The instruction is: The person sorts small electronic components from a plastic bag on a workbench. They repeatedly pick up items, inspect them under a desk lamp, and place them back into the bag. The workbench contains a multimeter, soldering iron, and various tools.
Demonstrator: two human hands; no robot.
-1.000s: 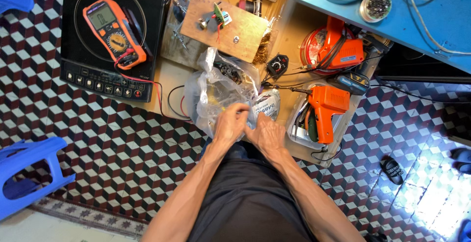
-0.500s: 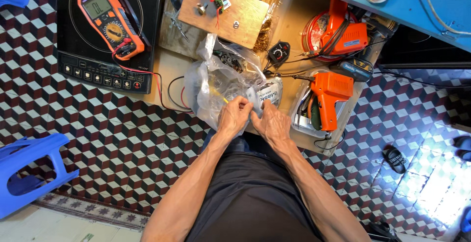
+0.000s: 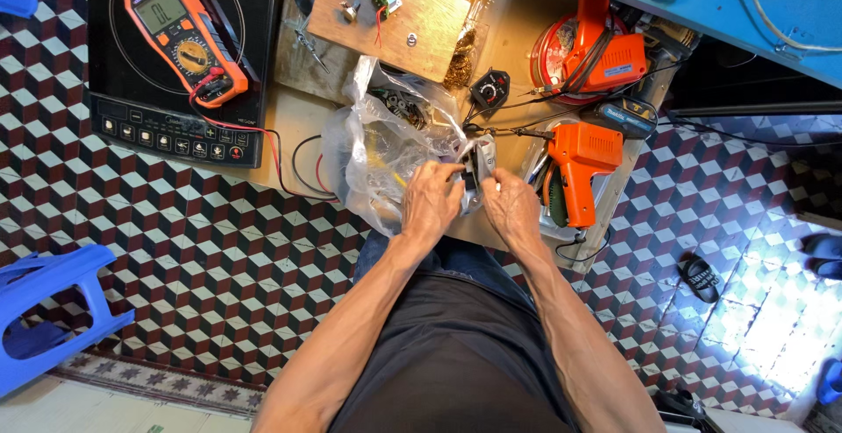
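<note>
The left hand (image 3: 431, 203) and right hand (image 3: 510, 209) each pinch a side of a small silver-grey part (image 3: 478, 168) held between them, its long axis running away from the person, with the clear plastic bag (image 3: 377, 148) just left of the left hand.

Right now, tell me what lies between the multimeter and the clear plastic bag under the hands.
In the head view, red and black wires loop across the bare wooden board between the multimeter and the plastic bag.
</note>
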